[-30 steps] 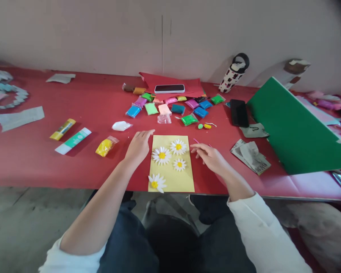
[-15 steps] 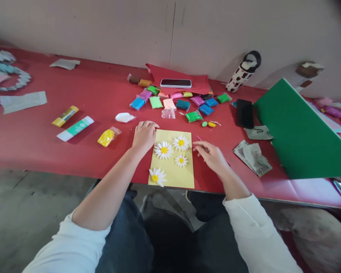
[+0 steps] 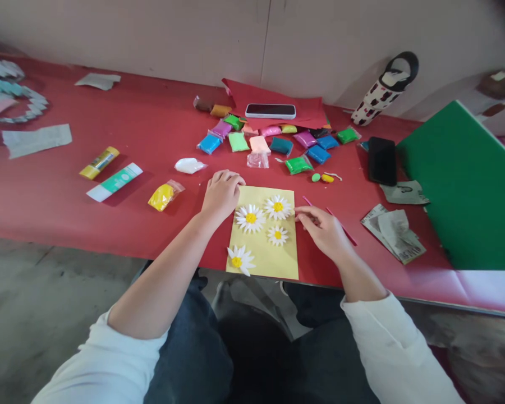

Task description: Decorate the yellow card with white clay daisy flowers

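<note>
The yellow card (image 3: 273, 262) lies flat on the red desk (image 3: 46, 196) between the hands and carries four white daisies (image 3: 250, 219), the lowest at its left edge. The card appears light and fairly stiff; its bare margins are the judged place to take hold. The thin petals look fragile and should not bear a grip.

The hands are apart. The left hand (image 3: 222, 196) rests open at the card's upper left corner, hiding that corner. The right hand (image 3: 322, 230) sits just beside the right edge, fingers curled over a slim pink stick (image 3: 345, 235). Whether the stick is gripped or merely touched cannot be determined.

A yellow clay packet (image 3: 165, 195) lies left of the left hand, and many coloured clay packets (image 3: 261, 145) lie beyond the hands. A black phone (image 3: 382, 161) lies beyond the right hand. How the daisies are fixed to the card cannot be made out.
</note>
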### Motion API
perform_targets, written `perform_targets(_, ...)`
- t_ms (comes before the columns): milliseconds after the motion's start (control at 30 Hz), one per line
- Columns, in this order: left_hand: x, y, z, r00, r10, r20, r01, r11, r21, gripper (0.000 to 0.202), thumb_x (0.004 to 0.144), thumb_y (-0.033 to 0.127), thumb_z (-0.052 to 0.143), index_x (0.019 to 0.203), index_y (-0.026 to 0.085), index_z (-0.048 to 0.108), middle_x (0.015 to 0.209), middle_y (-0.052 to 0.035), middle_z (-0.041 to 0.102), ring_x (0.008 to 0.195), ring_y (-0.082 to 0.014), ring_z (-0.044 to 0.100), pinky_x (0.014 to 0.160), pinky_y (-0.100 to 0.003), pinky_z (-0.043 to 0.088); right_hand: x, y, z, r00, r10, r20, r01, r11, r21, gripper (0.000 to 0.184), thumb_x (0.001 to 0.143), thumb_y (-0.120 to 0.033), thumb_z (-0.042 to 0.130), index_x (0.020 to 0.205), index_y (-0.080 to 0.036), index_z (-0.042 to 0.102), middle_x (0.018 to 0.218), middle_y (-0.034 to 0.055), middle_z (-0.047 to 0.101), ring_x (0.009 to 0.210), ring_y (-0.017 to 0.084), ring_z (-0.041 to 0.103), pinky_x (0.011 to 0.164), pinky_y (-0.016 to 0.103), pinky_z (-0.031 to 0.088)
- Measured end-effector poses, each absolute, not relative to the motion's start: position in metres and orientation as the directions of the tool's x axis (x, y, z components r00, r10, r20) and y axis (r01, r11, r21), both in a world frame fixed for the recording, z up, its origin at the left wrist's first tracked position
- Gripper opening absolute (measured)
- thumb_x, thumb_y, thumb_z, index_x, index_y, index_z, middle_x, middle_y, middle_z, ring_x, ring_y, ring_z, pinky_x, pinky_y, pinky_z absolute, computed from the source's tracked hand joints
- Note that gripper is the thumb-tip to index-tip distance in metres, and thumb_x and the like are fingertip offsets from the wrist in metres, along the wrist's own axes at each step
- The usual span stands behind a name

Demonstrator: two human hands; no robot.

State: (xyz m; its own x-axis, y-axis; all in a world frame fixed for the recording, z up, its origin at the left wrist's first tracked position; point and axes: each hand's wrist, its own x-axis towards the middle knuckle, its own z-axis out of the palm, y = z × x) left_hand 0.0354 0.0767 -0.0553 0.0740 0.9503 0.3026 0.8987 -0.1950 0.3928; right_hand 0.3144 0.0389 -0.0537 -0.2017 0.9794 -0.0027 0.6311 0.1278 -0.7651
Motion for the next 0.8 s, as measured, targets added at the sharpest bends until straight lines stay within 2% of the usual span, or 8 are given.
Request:
perform_targets(433,0.0368,0.0758,-0.0532,0.067,0.959,0.277,0.895,-0.181,0.409,0.025,0.090,0.013,0.043,0.097,0.024,0.065,0.118,-0.0041,0.064,0.125,-0.0254,0.045,0.107,-0.042,0.036,0.3160,0.0392,-0.0580,-0.202,0.979,0.004,0.641,0.135,-0.755,0.029,0.090,-0.042,0.052,0.110,-0.027,0.067,0.101,0.0042,0.074,0.086,0.022,0.069,0.072,0.035,0.052)
perform_targets(800,0.0373,0.0754,-0.0528,0.068,0.962,0.266,0.894,-0.177,0.411,0.025,0.090,0.013,0.043,0.097,0.023,0.065,0.120,-0.0045,0.064,0.127,-0.0262,0.045,0.107,-0.043,0.036,0.3140,0.0381,-0.0533,-0.210,0.978,0.000,0.647,0.139,-0.750,0.026,0.090,-0.039,0.052,0.109,-0.029,0.067,0.101,0.0021,0.074,0.088,0.021,0.069,0.076,0.034,0.052)
